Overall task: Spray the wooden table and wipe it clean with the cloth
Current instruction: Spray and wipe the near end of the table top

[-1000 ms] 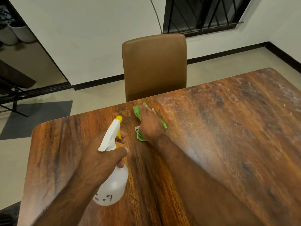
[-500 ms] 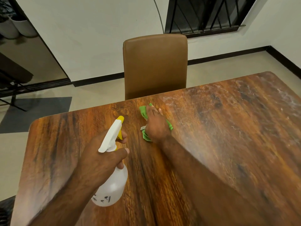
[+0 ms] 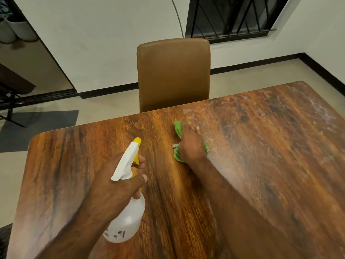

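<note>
The wooden table (image 3: 261,165) fills the lower view; its right part shows whitish dusty streaks, its left part looks darker and glossy. My left hand (image 3: 113,186) grips the neck of a white spray bottle (image 3: 128,221) with a yellow nozzle, held above the table with the nozzle pointing away from me. My right hand (image 3: 190,144) presses flat on a green cloth (image 3: 178,128) near the table's far edge. Most of the cloth is hidden under the hand.
A brown leather chair (image 3: 173,75) stands pushed against the far edge of the table. Behind it are a white wall and a barred window (image 3: 233,15). A dark mat (image 3: 37,128) lies on the floor at left.
My right hand has slid the green cloth a little to the right along the far edge. The left hand keeps the bottle in the same pose.
</note>
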Tool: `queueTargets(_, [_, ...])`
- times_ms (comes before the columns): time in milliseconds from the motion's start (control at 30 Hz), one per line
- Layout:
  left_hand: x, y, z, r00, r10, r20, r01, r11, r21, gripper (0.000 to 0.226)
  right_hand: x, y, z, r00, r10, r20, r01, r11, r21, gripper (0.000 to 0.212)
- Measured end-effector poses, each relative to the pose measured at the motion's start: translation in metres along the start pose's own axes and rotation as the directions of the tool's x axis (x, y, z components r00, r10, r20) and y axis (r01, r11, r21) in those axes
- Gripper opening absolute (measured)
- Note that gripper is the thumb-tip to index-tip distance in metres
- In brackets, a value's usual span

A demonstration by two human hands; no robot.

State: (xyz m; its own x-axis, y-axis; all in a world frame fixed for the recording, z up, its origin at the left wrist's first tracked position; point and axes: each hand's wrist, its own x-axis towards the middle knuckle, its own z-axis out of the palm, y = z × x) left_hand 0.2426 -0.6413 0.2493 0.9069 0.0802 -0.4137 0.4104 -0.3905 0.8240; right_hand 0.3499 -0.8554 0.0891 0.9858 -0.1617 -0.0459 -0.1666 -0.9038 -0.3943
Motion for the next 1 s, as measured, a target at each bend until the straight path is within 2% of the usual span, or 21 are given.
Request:
queueTargets(100, [-0.01, 0.006, 0.0, 1.0, 0.009, -0.006, -0.009, 1.0, -0.008, 0.034, -0.003, -0.003, -0.004, 0.998, 0.058, -0.027, -0.058, 0.998, -0.001, 0.092])
queueTargets(167, [-0.016, 0.005, 0.0, 0.999, 0.041, 0.021, -0.041, 0.999, 0.006, 0.033, -0.025, -0.014, -0.001, 0.999, -0.043, 0.021, 0.042, 0.999, 0.015, 0.09])
queueTargets(233, [-0.019, 0.003, -0.002, 0.994, 0.093, 0.049, -0.093, 0.996, 0.003, 0.02, -0.044, -0.014, -0.002, 0.986, -0.15, 0.076, 0.147, 0.988, 0.043, 0.088])
queueTargets(267, [-0.021, 0.003, -0.003, 0.991, 0.119, 0.064, -0.118, 0.993, -0.012, 0.014, -0.046, -0.007, -0.006, 0.983, -0.159, 0.09, 0.156, 0.987, 0.041, 0.088])
queueTargets(367, [-0.028, -0.003, -0.005, 0.985, 0.151, 0.083, -0.152, 0.988, 0.008, 0.013, -0.036, 0.015, -0.016, 0.998, -0.007, 0.059, 0.006, 1.0, 0.01, 0.09])
queueTargets(433, [-0.031, -0.006, -0.007, 0.981, 0.169, 0.099, -0.171, 0.985, 0.01, 0.017, -0.041, 0.014, -0.02, 0.999, 0.041, 0.008, -0.041, 0.999, 0.006, 0.09])
queueTargets(633, [-0.048, -0.012, -0.008, 0.981, 0.162, 0.11, -0.158, 0.986, -0.044, 0.024, -0.121, 0.013, -0.016, 0.987, -0.159, 0.036, 0.157, 0.986, 0.062, 0.088])
queueTargets(800, [-0.063, -0.016, -0.002, 0.974, 0.172, 0.146, -0.168, 0.985, -0.04, 0.027, -0.108, 0.041, -0.034, 0.999, 0.043, 0.0, -0.043, 0.999, 0.025, 0.092])
queueTargets(867, [-0.068, -0.019, 0.002, 0.972, 0.185, 0.147, -0.183, 0.983, -0.026, 0.026, -0.124, 0.028, -0.031, 0.998, 0.059, -0.005, -0.058, 0.996, 0.06, 0.091])
queueTargets(1000, [-0.081, -0.021, 0.011, 0.965, 0.2, 0.167, -0.193, 0.98, -0.057, 0.027, -0.181, 0.026, -0.017, 0.992, -0.124, 0.034, 0.119, 0.986, 0.117, 0.087])
